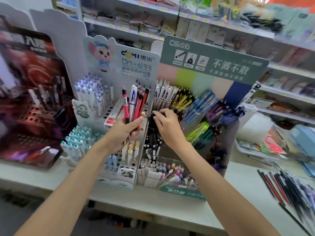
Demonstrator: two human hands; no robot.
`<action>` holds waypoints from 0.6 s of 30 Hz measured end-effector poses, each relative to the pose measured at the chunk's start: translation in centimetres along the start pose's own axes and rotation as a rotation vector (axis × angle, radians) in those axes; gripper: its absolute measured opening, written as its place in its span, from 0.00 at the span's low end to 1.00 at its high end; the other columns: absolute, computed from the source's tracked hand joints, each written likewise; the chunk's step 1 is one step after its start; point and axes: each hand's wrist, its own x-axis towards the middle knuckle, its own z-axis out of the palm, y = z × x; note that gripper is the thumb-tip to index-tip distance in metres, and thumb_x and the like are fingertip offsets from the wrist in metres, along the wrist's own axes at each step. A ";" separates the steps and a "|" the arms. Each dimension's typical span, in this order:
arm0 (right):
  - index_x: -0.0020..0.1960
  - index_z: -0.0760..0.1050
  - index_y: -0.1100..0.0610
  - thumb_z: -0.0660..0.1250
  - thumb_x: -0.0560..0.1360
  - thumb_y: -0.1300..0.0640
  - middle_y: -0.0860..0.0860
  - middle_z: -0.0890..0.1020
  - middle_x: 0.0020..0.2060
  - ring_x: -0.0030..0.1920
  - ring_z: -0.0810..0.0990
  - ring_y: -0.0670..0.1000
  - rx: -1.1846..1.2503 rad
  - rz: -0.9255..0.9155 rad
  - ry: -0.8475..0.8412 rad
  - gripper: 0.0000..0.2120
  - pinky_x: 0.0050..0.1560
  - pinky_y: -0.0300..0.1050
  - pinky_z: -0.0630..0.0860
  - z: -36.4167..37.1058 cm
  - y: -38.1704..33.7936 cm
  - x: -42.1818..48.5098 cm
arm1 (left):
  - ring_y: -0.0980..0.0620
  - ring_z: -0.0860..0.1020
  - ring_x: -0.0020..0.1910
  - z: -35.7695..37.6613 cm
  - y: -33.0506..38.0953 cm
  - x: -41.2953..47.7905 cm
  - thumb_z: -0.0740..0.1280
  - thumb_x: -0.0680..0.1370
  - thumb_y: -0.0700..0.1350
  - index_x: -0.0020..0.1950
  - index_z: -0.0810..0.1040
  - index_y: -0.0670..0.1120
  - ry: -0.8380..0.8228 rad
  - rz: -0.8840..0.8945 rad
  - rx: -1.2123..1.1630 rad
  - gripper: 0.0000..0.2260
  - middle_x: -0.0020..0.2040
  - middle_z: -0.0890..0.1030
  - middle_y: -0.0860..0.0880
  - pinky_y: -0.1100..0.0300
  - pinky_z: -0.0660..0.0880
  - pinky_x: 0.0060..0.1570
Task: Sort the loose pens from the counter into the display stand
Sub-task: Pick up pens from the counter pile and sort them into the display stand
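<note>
My left hand (128, 129) grips a bunch of pens (134, 103), pink, red and one white, held upright in front of the display stand (213, 65). My right hand (166, 120) pinches a black pen (151, 119) at a compartment in the left column of the green-headed stand, just below the row of white pens (163, 94). A pile of loose pens (289, 188), black, red and blue, lies on the white counter (242, 193) at the right.
A white stand (136, 60) with a mouse picture holds blue-capped pens to the left. A dark red display (30, 92) stands at far left. Trays of stationery (272, 145) sit at the right; shelves of goods run behind.
</note>
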 end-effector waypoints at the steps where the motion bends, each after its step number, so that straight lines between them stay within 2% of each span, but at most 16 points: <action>1: 0.60 0.79 0.66 0.61 0.80 0.58 0.59 0.79 0.46 0.46 0.77 0.60 0.007 -0.011 0.013 0.15 0.47 0.56 0.76 0.1 0.1 -0.2 | 0.57 0.67 0.24 0.1 -0.1 0.1 0.69 0.74 0.46 0.62 0.73 0.36 -0.007 -0.008 0.001 0.20 0.34 0.74 0.49 0.67 0.65 0.23; 4: 0.59 0.79 0.67 0.65 0.78 0.64 0.59 0.81 0.45 0.47 0.78 0.58 0.076 0.010 0.030 0.12 0.49 0.53 0.77 -0.1 0.1 -0.1 | 0.56 0.67 0.24 0.4 -0.5 0.5 0.69 0.74 0.45 0.58 0.74 0.38 -0.001 -0.015 -0.007 0.16 0.34 0.73 0.49 0.67 0.64 0.22; 7: 0.66 0.76 0.64 0.64 0.80 0.61 0.58 0.81 0.53 0.56 0.78 0.55 0.164 0.120 0.041 0.15 0.59 0.45 0.73 -1.0 0.2 -0.2 | 0.56 0.67 0.24 0.5 -0.8 0.9 0.69 0.74 0.46 0.58 0.74 0.39 0.000 -0.019 -0.010 0.16 0.34 0.73 0.48 0.66 0.64 0.22; 9: 0.66 0.76 0.61 0.62 0.81 0.59 0.55 0.81 0.57 0.59 0.76 0.51 0.234 0.198 0.123 0.15 0.62 0.41 0.71 -2.3 0.3 -0.5 | 0.56 0.67 0.25 0.5 -1.0 0.9 0.68 0.75 0.47 0.57 0.74 0.40 -0.016 -0.017 0.003 0.16 0.34 0.74 0.48 0.66 0.64 0.23; 11: 0.62 0.78 0.60 0.62 0.81 0.60 0.53 0.82 0.55 0.54 0.78 0.44 0.353 0.299 0.205 0.12 0.56 0.35 0.73 -4.1 0.5 -0.3 | 0.56 0.67 0.25 0.8 -1.1 0.9 0.67 0.75 0.50 0.57 0.75 0.41 -0.041 -0.006 0.008 0.16 0.34 0.75 0.48 0.66 0.64 0.24; 12: 0.60 0.79 0.59 0.62 0.81 0.61 0.52 0.83 0.52 0.46 0.78 0.40 0.420 0.354 0.213 0.11 0.48 0.33 0.74 -5.0 0.5 -0.2 | 0.56 0.67 0.25 0.9 -1.2 1.0 0.68 0.75 0.52 0.57 0.76 0.41 -0.051 -0.003 -0.001 0.17 0.34 0.75 0.49 0.66 0.64 0.24; 14: 0.57 0.80 0.59 0.62 0.80 0.62 0.52 0.83 0.46 0.32 0.75 0.39 0.484 0.413 0.185 0.10 0.35 0.30 0.68 -6.1 0.7 -0.4 | 0.56 0.68 0.25 1.1 -1.4 1.1 0.68 0.75 0.53 0.57 0.76 0.42 -0.054 -0.007 -0.014 0.18 0.35 0.75 0.49 0.66 0.64 0.24; 16: 0.56 0.80 0.60 0.63 0.80 0.63 0.52 0.83 0.44 0.29 0.74 0.40 0.459 0.394 0.103 0.10 0.32 0.30 0.68 -6.3 0.5 -1.6 | 0.56 0.68 0.25 1.3 -1.6 1.0 0.66 0.76 0.52 0.57 0.76 0.42 -0.049 -0.010 -0.005 0.16 0.35 0.75 0.49 0.66 0.64 0.24; 18: 0.57 0.81 0.58 0.64 0.79 0.63 0.51 0.84 0.46 0.33 0.78 0.42 0.400 0.345 -0.021 0.10 0.36 0.34 0.73 -5.5 -0.4 -3.2 | 0.56 0.67 0.25 1.4 -1.9 0.8 0.65 0.77 0.51 0.56 0.76 0.41 -0.040 -0.023 -0.008 0.15 0.34 0.75 0.49 0.66 0.64 0.23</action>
